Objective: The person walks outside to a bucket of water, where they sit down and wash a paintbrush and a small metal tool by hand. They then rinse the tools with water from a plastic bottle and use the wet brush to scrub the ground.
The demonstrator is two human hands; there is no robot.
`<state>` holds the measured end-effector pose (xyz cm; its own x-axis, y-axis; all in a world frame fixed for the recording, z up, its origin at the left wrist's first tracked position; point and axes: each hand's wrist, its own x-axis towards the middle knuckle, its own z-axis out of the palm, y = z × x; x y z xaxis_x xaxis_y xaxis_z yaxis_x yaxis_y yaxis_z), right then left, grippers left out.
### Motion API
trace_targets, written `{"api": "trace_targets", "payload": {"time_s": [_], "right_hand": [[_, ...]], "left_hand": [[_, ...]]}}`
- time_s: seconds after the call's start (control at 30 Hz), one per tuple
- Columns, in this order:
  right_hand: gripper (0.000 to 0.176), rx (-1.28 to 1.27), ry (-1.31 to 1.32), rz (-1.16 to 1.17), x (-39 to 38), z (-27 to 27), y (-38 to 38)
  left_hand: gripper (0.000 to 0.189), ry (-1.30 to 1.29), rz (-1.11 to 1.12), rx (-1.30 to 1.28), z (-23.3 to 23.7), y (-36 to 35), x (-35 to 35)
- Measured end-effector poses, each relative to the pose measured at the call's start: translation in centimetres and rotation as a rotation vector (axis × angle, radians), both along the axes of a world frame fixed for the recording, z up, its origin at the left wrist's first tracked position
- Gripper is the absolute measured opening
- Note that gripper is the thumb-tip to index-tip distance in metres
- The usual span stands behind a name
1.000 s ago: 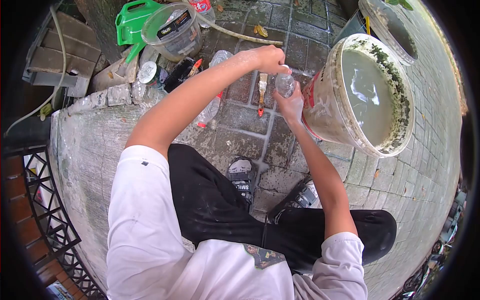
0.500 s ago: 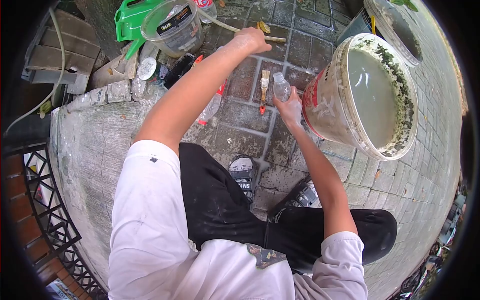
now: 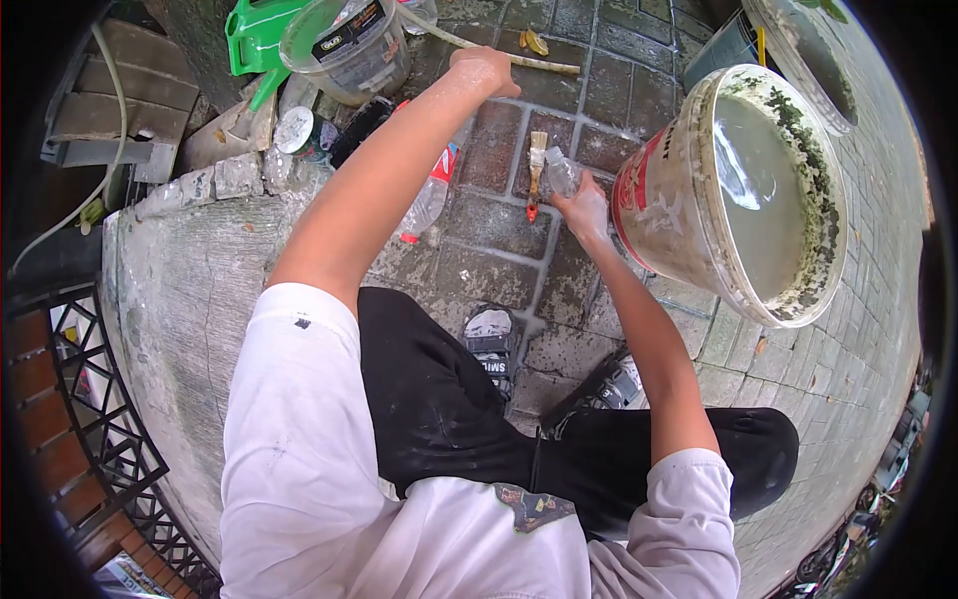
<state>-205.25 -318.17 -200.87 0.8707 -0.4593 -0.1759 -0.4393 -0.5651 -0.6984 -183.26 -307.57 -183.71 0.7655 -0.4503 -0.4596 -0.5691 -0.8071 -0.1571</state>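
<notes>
My right hand is wrapped around a small clear plastic bottle, whose neck points away from me. Just left of it, a paintbrush with an orange-red handle tip lies on the paving. My left hand reaches far forward, low over the paving and beside a pale hose. Its fingers curl downward; what they hold, if anything, is hidden. Below my left forearm lies another clear plastic bottle with a red cap and label.
A large dirty bucket of cloudy liquid stands to the right, with another bucket behind it. A clear tub, a green plastic item and a lidded can are at the upper left, beside a concrete ledge.
My left hand has drawn back leftward along the hose. The small bottle in my right hand has tilted more. The view has shifted slightly.
</notes>
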Motion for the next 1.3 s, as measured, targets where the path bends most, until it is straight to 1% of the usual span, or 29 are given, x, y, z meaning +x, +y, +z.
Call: {"api": "trace_targets", "payload": {"time_s": [0.03,0.13,0.37,0.63,0.73,0.83,0.93,1.13,1.3], "right_hand": [[0.053,-0.015,0.011,0.003,0.1,-0.1,0.0],[0.053,-0.051,0.038,0.029,0.4,-0.3,-0.2],[0.052,-0.070,0.103,0.056,0.9,0.3,-0.4],[0.049,-0.108,0.147,0.108,1.5,-0.2,-0.7],[0.049,-0.146,0.109,0.111,1.5,-0.2,-0.7],[0.049,-0.137,0.094,0.109,1.5,-0.1,-0.7],[0.050,-0.078,0.070,0.077,1.5,0.0,-0.7],[0.052,-0.080,-0.038,0.012,1.1,0.5,-0.5],[0.051,-0.089,-0.034,0.017,0.8,0.6,-0.6]], "left_hand": [[0.050,0.014,0.004,0.007,-0.1,0.0,0.1],[0.061,0.035,-0.020,-0.058,-0.7,0.5,0.6],[0.061,0.043,-0.022,-0.022,-1.1,0.7,0.7],[0.060,0.037,-0.005,-0.007,-1.0,1.1,0.8],[0.051,0.030,0.043,0.051,-0.8,0.7,0.6],[0.060,0.066,-0.001,0.009,-0.8,1.2,0.9],[0.061,0.052,0.007,0.004,-0.8,1.3,1.0],[0.059,0.024,0.001,-0.007,-0.6,1.8,1.4],[0.059,0.029,0.001,0.009,-0.3,1.9,1.4]]}}
